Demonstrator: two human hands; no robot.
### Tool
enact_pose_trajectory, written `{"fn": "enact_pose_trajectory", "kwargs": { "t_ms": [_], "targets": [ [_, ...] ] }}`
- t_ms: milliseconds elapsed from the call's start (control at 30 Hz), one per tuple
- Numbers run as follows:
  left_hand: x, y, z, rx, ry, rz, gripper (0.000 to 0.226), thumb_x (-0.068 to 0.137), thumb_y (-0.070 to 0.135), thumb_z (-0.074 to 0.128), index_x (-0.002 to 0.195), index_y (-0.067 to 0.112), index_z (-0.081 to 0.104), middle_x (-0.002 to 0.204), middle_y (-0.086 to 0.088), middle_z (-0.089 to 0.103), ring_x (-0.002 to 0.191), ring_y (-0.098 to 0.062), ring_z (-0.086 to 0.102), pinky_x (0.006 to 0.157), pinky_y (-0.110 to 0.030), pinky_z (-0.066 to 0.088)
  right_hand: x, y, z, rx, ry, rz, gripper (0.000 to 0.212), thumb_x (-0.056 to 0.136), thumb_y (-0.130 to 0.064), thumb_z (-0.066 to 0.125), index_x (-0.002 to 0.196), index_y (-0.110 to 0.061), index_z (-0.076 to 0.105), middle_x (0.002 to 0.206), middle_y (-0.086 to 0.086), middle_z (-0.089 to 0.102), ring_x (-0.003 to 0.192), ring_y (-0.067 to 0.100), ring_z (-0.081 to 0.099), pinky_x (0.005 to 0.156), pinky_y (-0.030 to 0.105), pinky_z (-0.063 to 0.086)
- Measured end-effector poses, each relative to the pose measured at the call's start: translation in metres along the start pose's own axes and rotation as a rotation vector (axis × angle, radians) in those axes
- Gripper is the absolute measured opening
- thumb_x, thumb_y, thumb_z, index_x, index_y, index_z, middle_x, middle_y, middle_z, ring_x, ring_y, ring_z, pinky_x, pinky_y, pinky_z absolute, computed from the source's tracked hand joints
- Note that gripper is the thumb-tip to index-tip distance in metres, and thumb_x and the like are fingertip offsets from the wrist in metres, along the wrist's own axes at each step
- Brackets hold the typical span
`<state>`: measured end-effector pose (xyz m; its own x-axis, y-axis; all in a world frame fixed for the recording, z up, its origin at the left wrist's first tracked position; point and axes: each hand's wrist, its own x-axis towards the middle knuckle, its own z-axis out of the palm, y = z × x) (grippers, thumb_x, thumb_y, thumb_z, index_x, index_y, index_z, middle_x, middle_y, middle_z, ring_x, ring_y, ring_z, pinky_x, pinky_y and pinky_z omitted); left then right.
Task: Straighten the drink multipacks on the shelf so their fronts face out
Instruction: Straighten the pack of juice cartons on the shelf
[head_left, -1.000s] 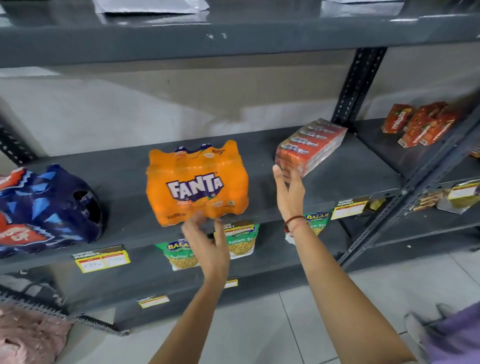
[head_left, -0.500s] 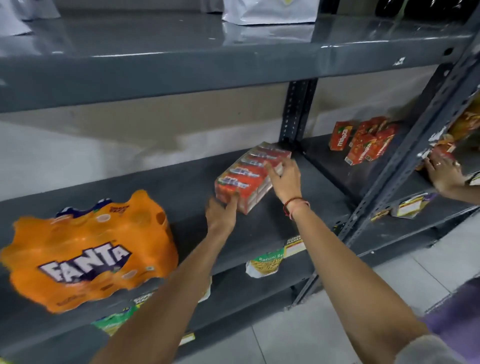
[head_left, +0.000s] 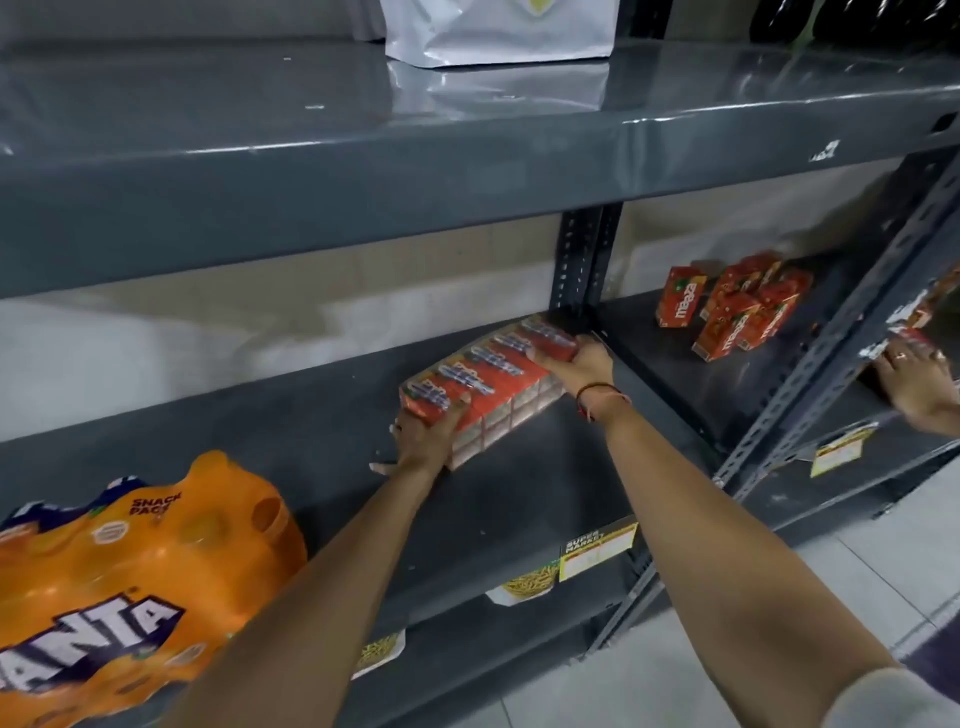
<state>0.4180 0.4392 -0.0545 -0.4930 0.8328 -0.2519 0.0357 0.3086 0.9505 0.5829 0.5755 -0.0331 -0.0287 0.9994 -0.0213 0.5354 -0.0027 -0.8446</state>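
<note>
Juice-carton multipack: the red shrink-wrapped multipack (head_left: 485, 382) lies on the middle shelf (head_left: 519, 483), skewed so its long side runs from about 7 o'clock up to 1 o'clock, its far end close to the upright post (head_left: 582, 260).
Left hand: the left hand (head_left: 423, 436) is closed over the near end of the pack, fingers wrapped onto its top and corner.
Right hand: the right hand (head_left: 582, 361) grips the far end, fingers curled over the top edge, a red thread band at the wrist.
How it should handle: I'd judge it moderately heavy for its size and fairly stiff as a block, since the cartons brace each other; the film looks glossy and likely slick, and the carton corners could dent under a hard pinch.
Where to hold: the two short ends, as now, look best; flat palms against the ends would let it pivot on the shelf rather than be lifted.
Fanta pack: the orange Fanta pack (head_left: 135, 582) sits at 8 o'clock from the cartons, well apart, its logo facing out; soft wrap, bottles inside, probably heavier.
Loose cartons: the small Maaza cartons (head_left: 737, 306) stand jumbled on the next bay at 2 o'clock.
Other person: another hand (head_left: 914, 384) rests on the far-right shelving.
Risk: sliding the far end could knock it against the post.
</note>
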Motion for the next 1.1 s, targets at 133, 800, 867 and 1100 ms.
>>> {"fn": "enact_pose_trajectory", "kwargs": {
  "t_ms": [133,800,867,1100],
  "targets": [
    [-0.003,0.003,-0.007,0.017,-0.115,0.095,0.121,0.042,0.074,0.06,0.145,0.017,0.029,0.149,-0.01,0.039,0.139,-0.03,0.034,0.114,-0.058,0.019,-0.03,0.017,-0.008,0.162,0.125,-0.023,0.059,0.069,-0.042,0.079,0.111,-0.006,0.059,0.111,0.014,0.066,0.104,0.029,0.062,0.09,0.03,0.048],
    [-0.091,-0.051,0.006,0.13,0.122,0.356,0.079,0.088,0.042,0.055,0.15,0.022,0.011,0.155,-0.004,0.029,0.141,-0.022,0.03,0.113,-0.035,0.021,-0.103,0.069,-0.061,0.43,0.224,0.037,0.072,0.067,-0.054,0.074,0.124,-0.018,0.053,0.119,-0.002,0.061,0.104,0.009,0.058,0.087,0.02,0.041],
    [-0.105,-0.05,0.02,0.089,0.049,0.411,0.081,0.088,0.044,0.055,0.151,0.025,0.007,0.16,-0.001,0.013,0.145,-0.019,0.017,0.117,-0.039,0.014,-0.092,0.058,-0.062,0.579,0.126,0.075,0.06,0.075,-0.062,0.06,0.122,-0.025,0.054,0.117,-0.002,0.065,0.094,0.001,0.065,0.082,0.021,0.045],
    [-0.071,-0.02,0.025,0.05,-0.295,0.278,0.119,0.073,0.047,0.071,0.146,0.03,-0.021,0.159,0.006,-0.016,0.143,-0.007,0.002,0.113,-0.034,0.007,-0.103,0.057,-0.05,0.659,0.078,0.145,0.071,0.069,-0.081,0.042,0.102,-0.023,0.067,0.081,-0.001,0.076,0.079,0.017,0.073,0.069,0.028,0.056]
  ]
}}
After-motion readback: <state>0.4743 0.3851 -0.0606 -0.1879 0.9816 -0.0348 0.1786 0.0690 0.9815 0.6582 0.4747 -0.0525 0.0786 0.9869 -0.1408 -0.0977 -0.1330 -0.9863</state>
